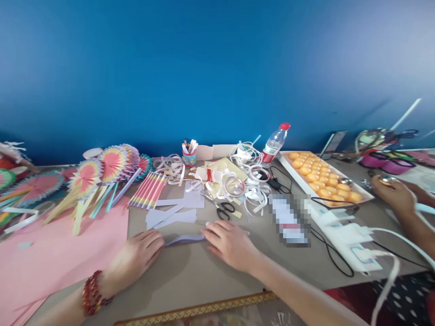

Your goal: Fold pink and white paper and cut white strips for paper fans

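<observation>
A narrow purple paper strip (186,238) stretches between my hands just above or on the grey table (170,276). My left hand (137,253), with a red bead bracelet at its wrist, is closed on the strip's left end. Closed on the right end is my right hand (229,244); its fingertips partly cover the strip. Beyond the hands lie flat lavender paper pieces (171,216) and a pair of black-handled scissors (224,210). A pleated pink, yellow and purple paper (148,190) rests behind them to the left.
Finished-looking paper fans (112,165) and pink sheets (84,240) lie left. White strip scraps (234,181), a pen cup (189,156) and a bottle (274,146) stand back. Right are a box of orange balls (322,176), a power strip (353,244) and another person's hand (394,194).
</observation>
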`<state>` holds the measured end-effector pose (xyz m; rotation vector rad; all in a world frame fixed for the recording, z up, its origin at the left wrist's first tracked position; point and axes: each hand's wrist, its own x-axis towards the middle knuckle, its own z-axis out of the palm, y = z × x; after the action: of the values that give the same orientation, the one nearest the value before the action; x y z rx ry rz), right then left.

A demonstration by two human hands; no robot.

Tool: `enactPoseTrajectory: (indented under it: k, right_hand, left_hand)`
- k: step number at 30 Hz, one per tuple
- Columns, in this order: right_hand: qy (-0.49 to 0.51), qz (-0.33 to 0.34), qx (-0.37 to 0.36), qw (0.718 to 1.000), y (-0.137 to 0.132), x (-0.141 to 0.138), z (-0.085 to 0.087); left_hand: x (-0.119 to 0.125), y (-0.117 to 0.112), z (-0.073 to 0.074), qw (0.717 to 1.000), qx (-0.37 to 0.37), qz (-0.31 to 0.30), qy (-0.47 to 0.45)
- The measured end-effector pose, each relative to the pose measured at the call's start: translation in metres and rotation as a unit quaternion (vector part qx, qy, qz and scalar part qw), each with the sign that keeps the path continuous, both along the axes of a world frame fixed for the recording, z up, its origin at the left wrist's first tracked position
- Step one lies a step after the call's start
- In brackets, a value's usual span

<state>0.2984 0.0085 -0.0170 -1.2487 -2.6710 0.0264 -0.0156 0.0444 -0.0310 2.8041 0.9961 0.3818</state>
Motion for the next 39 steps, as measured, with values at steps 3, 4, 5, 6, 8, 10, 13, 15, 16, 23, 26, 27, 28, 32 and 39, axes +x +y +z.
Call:
enactPoseTrajectory:
  k: [3, 4, 5, 6, 8, 10, 13, 15, 16, 23, 26, 27, 28, 32, 39]
  right_hand:
    - [-0.041, 0.02, 0.007, 0.999, 0.008, -0.012, -0.001]
    - [-0.053, 0.022, 0.007, 0.998, 0.01, -0.015, -0.002]
    - [-0.058, 0.027, 0.006, 0.998, 0.012, -0.017, -0.003]
    - [-0.06, 0.03, 0.002, 0.998, 0.014, -0.019, -0.004]
    - [-0.066, 0.034, -0.009, 0.997, 0.017, -0.022, -0.005]
    - [-0.069, 0.031, -0.016, 0.997, 0.019, -0.025, -0.006]
    - [-0.052, 0.016, -0.014, 0.998, 0.024, -0.026, -0.01]
    - [-0.031, 0.005, -0.004, 0.999, 0.026, -0.024, -0.012]
    - [-0.016, 0.0, 0.008, 1.0, 0.027, -0.022, -0.013]
    - [0.176, -0.021, 0.098, 0.979, 0.032, -0.003, -0.017]
    - [0.254, -0.043, 0.109, 0.96, 0.04, 0.004, -0.02]
    - [0.281, -0.052, 0.112, 0.952, 0.043, 0.006, -0.021]
    - [0.306, -0.062, 0.115, 0.943, 0.045, 0.008, -0.022]
    - [0.348, -0.101, 0.127, 0.923, 0.053, 0.016, -0.022]
    - [0.328, -0.078, 0.13, 0.933, 0.05, 0.014, -0.018]
  left_hand:
    - [0.004, 0.001, -0.003, 0.999, -0.039, 0.011, -0.02]
    - [0.004, 0.003, -0.004, 0.998, -0.059, 0.013, -0.022]
    - [0.003, 0.004, -0.005, 0.996, -0.081, 0.014, -0.023]
    - [0.003, 0.007, -0.005, 0.994, -0.107, 0.016, -0.022]
    - [0.001, 0.013, -0.003, 0.987, -0.157, 0.024, -0.02]
    - [0.0, 0.02, 0.001, 0.979, -0.2, 0.026, -0.017]
    - [0.004, 0.031, 0.012, 0.968, -0.249, 0.016, -0.002]
    - [0.008, 0.037, 0.02, 0.964, -0.264, 0.02, 0.0]
    - [0.009, 0.04, 0.023, 0.964, -0.265, 0.027, -0.006]
    - [0.012, 0.054, 0.019, 0.973, -0.178, 0.087, -0.121]
    - [0.01, 0.055, 0.01, 0.981, -0.075, 0.109, -0.142]
    - [0.009, 0.055, 0.007, 0.984, -0.038, 0.108, -0.138]
    - [0.007, 0.056, 0.004, 0.986, -0.003, 0.106, -0.132]
    - [0.003, 0.06, -0.005, 0.988, 0.089, 0.077, -0.099]
    - [0.007, 0.061, -0.014, 0.973, 0.193, 0.118, -0.048]
